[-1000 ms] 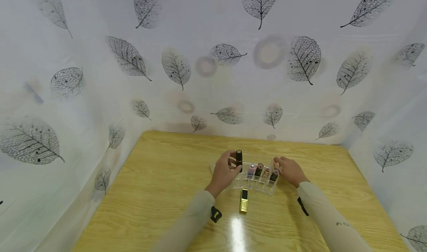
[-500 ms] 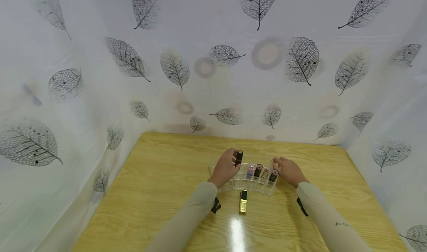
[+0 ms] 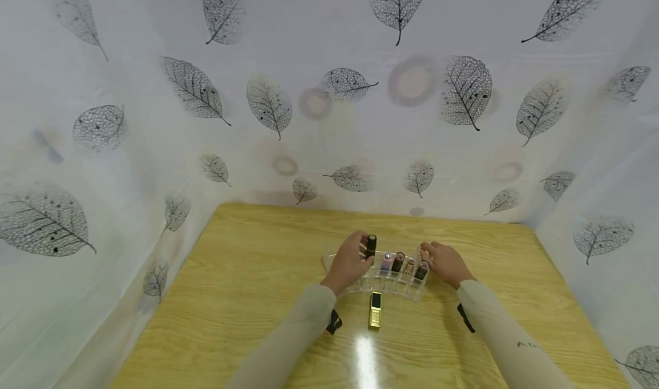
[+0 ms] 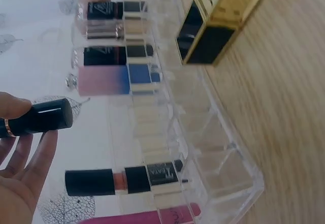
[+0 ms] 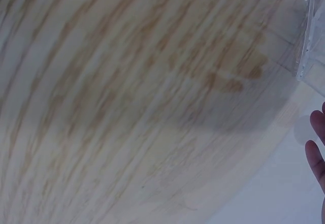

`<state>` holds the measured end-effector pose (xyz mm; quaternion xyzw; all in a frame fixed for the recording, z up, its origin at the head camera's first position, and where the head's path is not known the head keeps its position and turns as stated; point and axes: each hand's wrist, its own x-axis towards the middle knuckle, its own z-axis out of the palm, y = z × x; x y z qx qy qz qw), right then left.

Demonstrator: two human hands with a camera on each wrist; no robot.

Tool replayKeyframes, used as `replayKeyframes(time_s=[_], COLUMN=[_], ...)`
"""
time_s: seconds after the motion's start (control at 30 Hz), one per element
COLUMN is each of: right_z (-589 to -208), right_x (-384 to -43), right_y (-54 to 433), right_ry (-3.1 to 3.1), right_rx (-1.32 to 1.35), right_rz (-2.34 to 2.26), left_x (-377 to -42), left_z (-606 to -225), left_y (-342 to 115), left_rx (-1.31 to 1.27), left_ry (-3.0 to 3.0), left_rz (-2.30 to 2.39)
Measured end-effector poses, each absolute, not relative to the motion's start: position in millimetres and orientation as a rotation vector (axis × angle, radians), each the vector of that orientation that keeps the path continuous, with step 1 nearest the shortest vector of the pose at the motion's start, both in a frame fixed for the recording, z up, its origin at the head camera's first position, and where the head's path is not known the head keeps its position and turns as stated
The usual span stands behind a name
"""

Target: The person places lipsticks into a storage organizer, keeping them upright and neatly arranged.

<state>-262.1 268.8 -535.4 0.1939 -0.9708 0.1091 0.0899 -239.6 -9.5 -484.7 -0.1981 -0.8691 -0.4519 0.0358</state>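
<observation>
My left hand pinches a black lipstick with a copper-coloured ring, raised over a clear curved lipstick organizer. In the left wrist view, the organizer's back row holds a pink-and-blue tube, two black lipsticks and a rose-gold one. Farther along that row stand a black lipstick with a copper band and a magenta tube. My right hand grips the organizer's right back end; its thumb is hidden in the right wrist view.
A gold lipstick with a black end lies on the wooden table, just in front of the organizer. Pale curtains with a leaf print enclose the table at the back and both sides.
My left hand has shifted slightly, and the black lipstick in it has tipped and sits lower behind the fingers than a second ago. The right hand stays at the organizer's end.
</observation>
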Motion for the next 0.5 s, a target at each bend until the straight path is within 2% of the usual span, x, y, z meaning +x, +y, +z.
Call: replayKeyframes(time_s=[0.2,0.5], right_z=[-536,-530], right_x=[-263,-264], right_y=[268,270], right_ry=[-2.863,-2.887], right_rx=[0.587,0.586], right_rz=[0.304,0.283], left_x=[-213,-185], left_z=[-479,-467], left_y=[-11,-19], left_rx=[-0.622,-0.674], left_ry=[-2.595,-2.476], left_rz=[-1.650,-1.740])
